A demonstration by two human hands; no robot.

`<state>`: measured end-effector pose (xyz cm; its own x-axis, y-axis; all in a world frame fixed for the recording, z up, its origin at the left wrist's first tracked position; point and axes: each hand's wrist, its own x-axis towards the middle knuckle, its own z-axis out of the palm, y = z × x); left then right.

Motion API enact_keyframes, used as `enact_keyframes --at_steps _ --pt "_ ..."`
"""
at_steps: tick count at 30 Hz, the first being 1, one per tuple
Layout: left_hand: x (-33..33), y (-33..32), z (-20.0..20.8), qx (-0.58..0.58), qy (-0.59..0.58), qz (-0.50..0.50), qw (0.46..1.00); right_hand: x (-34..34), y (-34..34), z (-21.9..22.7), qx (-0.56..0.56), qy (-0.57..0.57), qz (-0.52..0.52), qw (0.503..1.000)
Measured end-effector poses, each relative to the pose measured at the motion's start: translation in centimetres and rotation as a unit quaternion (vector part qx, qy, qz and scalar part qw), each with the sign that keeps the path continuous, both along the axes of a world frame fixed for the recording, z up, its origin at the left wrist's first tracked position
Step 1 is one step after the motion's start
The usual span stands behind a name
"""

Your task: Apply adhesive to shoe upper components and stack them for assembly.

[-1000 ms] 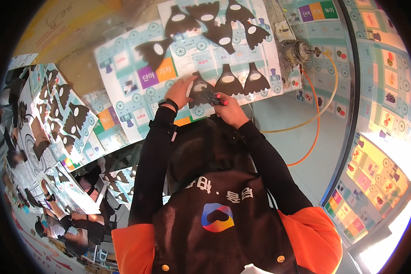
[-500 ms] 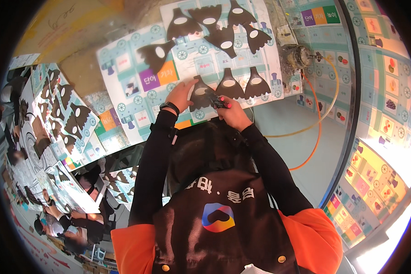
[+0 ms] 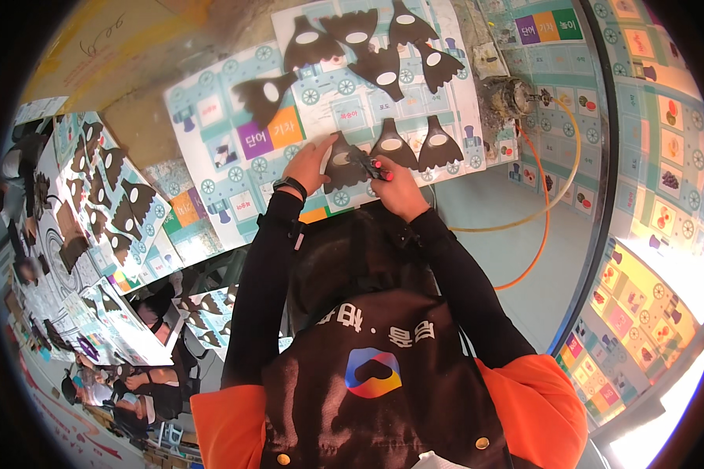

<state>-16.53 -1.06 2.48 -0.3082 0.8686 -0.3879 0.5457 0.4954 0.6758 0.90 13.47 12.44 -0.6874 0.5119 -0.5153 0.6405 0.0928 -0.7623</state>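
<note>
A black bell-shaped piece [image 3: 341, 173] with a pale oval lies flat on a printed sheet [image 3: 235, 178] at the table's near edge. My left hand [image 3: 308, 166] rests at its left side, index finger and thumb stretched apart along the edge. In my right hand [image 3: 401, 194] is a small black hand tool with red-pink ends [image 3: 378, 167]. Its dark front end reaches over the right part of the piece; its exact kind is too small to make out. Two similar pieces [image 3: 393, 144] [image 3: 440, 145] lie just to the right.
Several more black pieces [image 3: 313, 45] are spread farther back on the sheets. A grimy metal fitting [image 3: 502, 98] sits at the table's right side, with an orange hose [image 3: 546, 211] and a yellowish hose [image 3: 575, 148] hanging from it. Co-workers [image 3: 145, 391] are at other tables on the left.
The tool and my right hand have shifted very slightly over the piece. My left hand stays in place. At the far left, co-workers have moved a little.
</note>
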Motion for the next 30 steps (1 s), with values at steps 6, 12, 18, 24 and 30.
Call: enact_keyframes --at_steps 6,12,18,24,30 --pt "0.1 0.5 1.0 -0.028 0.019 0.007 0.999 2.4 0.8 -0.5 -0.015 -0.057 0.014 0.998" --pt "-8.5 0.3 0.3 0.111 0.191 0.168 0.961 4.1 1.7 3.0 -0.137 -0.027 -0.068 0.988" --pt "-18.3 5.7 2.8 -0.176 0.312 0.018 0.933 5.9 5.3 5.5 -0.152 -0.015 -0.128 0.980" --pt "-20.9 1.0 -0.1 -0.090 0.210 0.016 0.973 6.6 7.7 4.9 -0.166 -0.011 -0.107 0.980" --pt "-11.8 2.4 2.0 0.010 -0.097 0.221 0.970 6.6 11.0 3.7 -0.220 0.030 -0.166 0.961"
